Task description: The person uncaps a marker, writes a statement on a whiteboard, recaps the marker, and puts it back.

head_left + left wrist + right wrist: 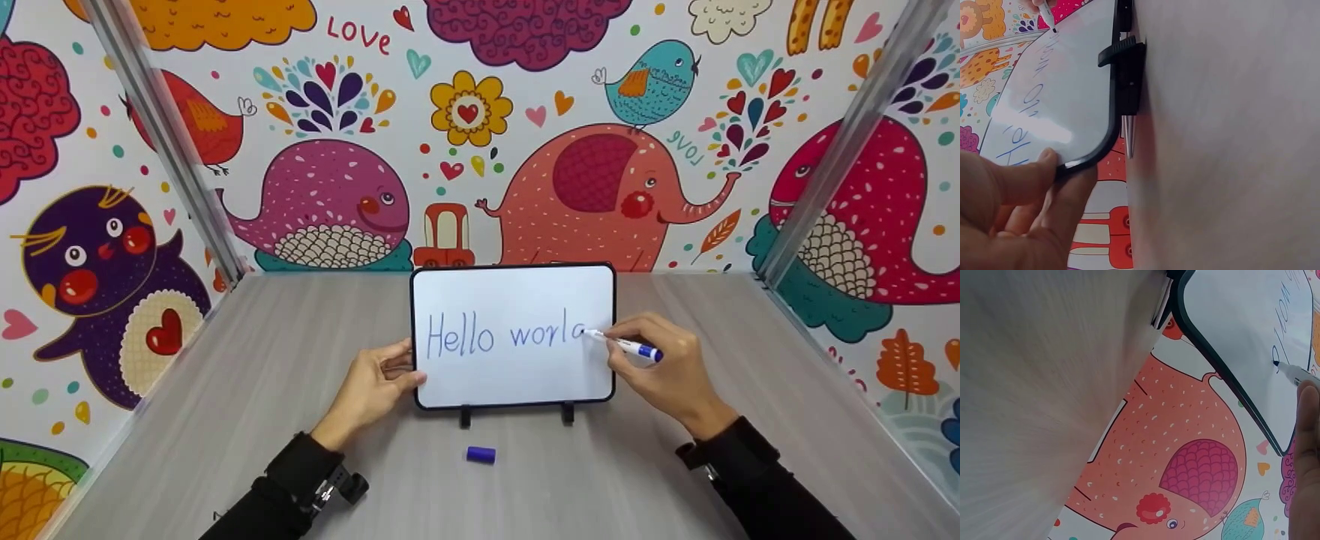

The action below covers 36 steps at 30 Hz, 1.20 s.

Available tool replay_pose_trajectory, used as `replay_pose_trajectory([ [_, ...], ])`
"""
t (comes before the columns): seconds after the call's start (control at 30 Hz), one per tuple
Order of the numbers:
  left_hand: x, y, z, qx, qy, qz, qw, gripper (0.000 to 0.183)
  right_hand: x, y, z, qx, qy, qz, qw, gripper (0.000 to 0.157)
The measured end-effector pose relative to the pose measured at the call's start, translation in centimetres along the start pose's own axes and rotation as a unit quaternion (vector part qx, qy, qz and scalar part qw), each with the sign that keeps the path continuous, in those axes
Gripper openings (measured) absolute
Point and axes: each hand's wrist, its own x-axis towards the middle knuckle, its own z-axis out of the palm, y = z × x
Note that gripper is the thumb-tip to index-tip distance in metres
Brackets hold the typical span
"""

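Note:
A small black-framed whiteboard [514, 379] stands tilted on two black feet, with blue handwriting [504, 335] across it that reads "Hello worl" and a round stroke after it. My left hand [373, 386] grips the board's left edge, thumb on the front and fingers behind, as the left wrist view also shows. In my right hand [664, 367] a white marker [636, 349] with a blue end is pinched between thumb and fingers. Its dark tip [1276, 363] meets the board at the last stroke. A blue marker cap [481, 454] lies on the table in front of the board.
The grey table [300, 315] runs back to a wall [465, 172] printed with cartoon animals. Metal posts [180, 150] stand at the back corners. Black straps with small devices [315, 480] are on both wrists.

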Motion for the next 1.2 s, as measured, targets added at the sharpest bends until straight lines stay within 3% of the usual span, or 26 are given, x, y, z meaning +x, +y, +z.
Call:
replay_pose_trajectory([
  [0.47, 0.04, 0.10, 0.00, 0.007, 0.001, 0.001, 1.0000, 0.062, 0.44, -0.21, -0.04, -0.037, 0.040, 0.020, 0.998, 0.028],
  [1.2, 0.01, 0.01, 0.07, 0.007, 0.006, 0.004, 1.0000, 0.061, -0.07, 0.00, 0.09, -0.002, 0.009, 0.005, 1.000, 0.027],
])
